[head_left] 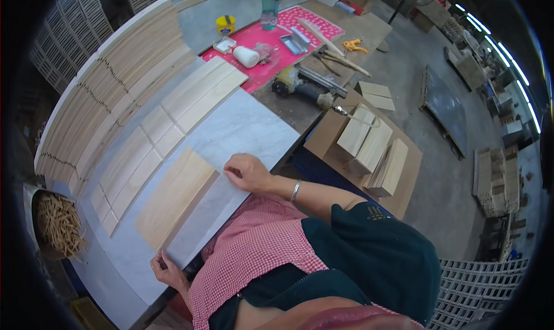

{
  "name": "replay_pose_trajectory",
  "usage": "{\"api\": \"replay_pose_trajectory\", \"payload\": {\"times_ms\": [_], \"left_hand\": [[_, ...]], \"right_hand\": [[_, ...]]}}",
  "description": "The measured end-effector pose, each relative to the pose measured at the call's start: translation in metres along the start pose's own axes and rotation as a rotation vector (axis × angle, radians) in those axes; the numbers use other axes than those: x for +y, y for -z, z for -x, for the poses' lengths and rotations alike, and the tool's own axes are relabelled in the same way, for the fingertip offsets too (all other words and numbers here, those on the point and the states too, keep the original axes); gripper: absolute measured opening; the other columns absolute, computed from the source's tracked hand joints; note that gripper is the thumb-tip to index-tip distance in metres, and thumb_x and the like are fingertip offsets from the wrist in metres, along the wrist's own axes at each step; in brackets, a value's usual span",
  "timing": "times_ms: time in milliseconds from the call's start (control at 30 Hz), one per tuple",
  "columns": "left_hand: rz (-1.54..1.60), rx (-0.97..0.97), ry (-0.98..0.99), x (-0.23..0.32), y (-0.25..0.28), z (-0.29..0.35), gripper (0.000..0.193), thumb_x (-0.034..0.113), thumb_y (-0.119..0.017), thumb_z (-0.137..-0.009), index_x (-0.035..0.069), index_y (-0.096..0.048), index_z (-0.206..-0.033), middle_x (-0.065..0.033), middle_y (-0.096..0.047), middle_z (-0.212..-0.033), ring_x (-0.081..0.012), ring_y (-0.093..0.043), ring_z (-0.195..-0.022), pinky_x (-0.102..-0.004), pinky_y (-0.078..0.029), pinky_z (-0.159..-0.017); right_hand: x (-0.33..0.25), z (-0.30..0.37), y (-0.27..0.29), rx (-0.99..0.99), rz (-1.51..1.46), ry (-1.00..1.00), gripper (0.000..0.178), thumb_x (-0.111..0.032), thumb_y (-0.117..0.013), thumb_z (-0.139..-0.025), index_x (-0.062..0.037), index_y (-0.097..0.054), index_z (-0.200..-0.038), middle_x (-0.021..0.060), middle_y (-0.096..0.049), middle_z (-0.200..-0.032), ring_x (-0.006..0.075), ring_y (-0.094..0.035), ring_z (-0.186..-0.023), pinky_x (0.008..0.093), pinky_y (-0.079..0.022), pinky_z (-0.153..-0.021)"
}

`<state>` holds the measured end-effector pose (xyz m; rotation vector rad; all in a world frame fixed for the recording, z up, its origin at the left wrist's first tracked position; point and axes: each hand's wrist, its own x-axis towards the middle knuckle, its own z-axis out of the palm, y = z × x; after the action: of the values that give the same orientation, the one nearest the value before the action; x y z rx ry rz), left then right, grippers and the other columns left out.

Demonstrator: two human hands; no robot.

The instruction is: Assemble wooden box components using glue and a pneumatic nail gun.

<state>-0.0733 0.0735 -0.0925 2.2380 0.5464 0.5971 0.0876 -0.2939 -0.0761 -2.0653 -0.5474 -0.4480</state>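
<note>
A pale wooden board [176, 197] lies slantwise on the white-grey tabletop in front of me, with a narrow strip along its near edge. At its lower-left corner, my left hand [168, 271] has thumb and fingers pinched on the wood. My right hand [248, 173] is curled in at the opposite, upper-right corner, its fingertips pressed together against the board's end; exactly how they grip there is partly hidden. Beyond the board, rows of flat wooden panels [141, 139] lie side by side on the table.
Long stacked strips [115, 81] line the table's far left. A container of small wooden pieces [57, 223] stands at left. A nail gun [306, 87], pliers [329, 61] and a bottle [270, 6] lie or stand beyond. Wooden blocks [366, 139] sit on cardboard [404, 183] at right.
</note>
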Motion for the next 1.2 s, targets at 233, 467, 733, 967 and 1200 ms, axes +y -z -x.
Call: {"api": "replay_pose_trajectory", "payload": {"times_ms": [233,467,733,967,1200], "left_hand": [[-0.001,0.031,-0.048,-0.026,-0.009,-0.007,0.011,0.008,-0.064,-0.095,-0.001,-0.059,-0.092,-0.0068,-0.056,-0.084,-0.0194,-0.050,-0.074,-0.0315,-0.045,-0.073],[-0.037,0.060,0.039,-0.015,-0.013,-0.005,0.010,0.007,-0.064,-0.094,0.001,-0.057,-0.092,-0.0059,-0.053,-0.082,-0.0185,-0.047,-0.071,-0.0312,-0.044,-0.070],[-0.075,0.069,0.028,-0.028,-0.012,-0.006,0.012,0.007,-0.064,-0.094,0.002,-0.054,-0.089,-0.0052,-0.051,-0.081,-0.0180,-0.045,-0.070,-0.0314,-0.043,-0.068],[-0.073,0.106,-0.043,-0.052,-0.019,-0.009,0.013,0.013,-0.063,-0.096,0.004,-0.056,-0.090,-0.0027,-0.050,-0.076,-0.0150,-0.044,-0.066,-0.0294,-0.041,-0.063],[-0.099,0.179,-0.066,-0.042,-0.028,-0.014,0.024,0.017,-0.065,-0.095,0.009,-0.048,-0.080,0.0003,-0.046,-0.068,-0.0123,-0.041,-0.058,-0.0289,-0.037,-0.056]], "right_hand": [[-0.002,0.003,-0.001,0.045,-0.004,-0.022,0.004,-0.002,-0.065,-0.080,-0.0041,-0.062,-0.081,0.0067,-0.061,-0.075,0.0240,-0.056,-0.067,0.0322,-0.047,-0.069],[-0.001,0.002,0.002,0.081,0.012,0.049,0.006,-0.002,-0.065,-0.078,-0.0049,-0.062,-0.081,0.0067,-0.061,-0.075,0.0245,-0.056,-0.067,0.0322,-0.047,-0.070],[-0.007,0.004,0.001,0.057,0.006,0.008,0.006,-0.002,-0.065,-0.078,-0.0050,-0.061,-0.080,0.0069,-0.061,-0.075,0.0254,-0.056,-0.067,0.0328,-0.047,-0.070],[0.000,0.006,-0.005,0.068,0.025,0.042,0.006,-0.002,-0.065,-0.078,-0.0051,-0.061,-0.082,0.0072,-0.061,-0.076,0.0258,-0.057,-0.068,0.0335,-0.047,-0.071],[0.006,0.007,-0.004,0.053,0.038,0.045,0.007,-0.002,-0.065,-0.078,-0.0056,-0.060,-0.083,0.0073,-0.060,-0.077,0.0259,-0.057,-0.069,0.0340,-0.046,-0.071]]}}
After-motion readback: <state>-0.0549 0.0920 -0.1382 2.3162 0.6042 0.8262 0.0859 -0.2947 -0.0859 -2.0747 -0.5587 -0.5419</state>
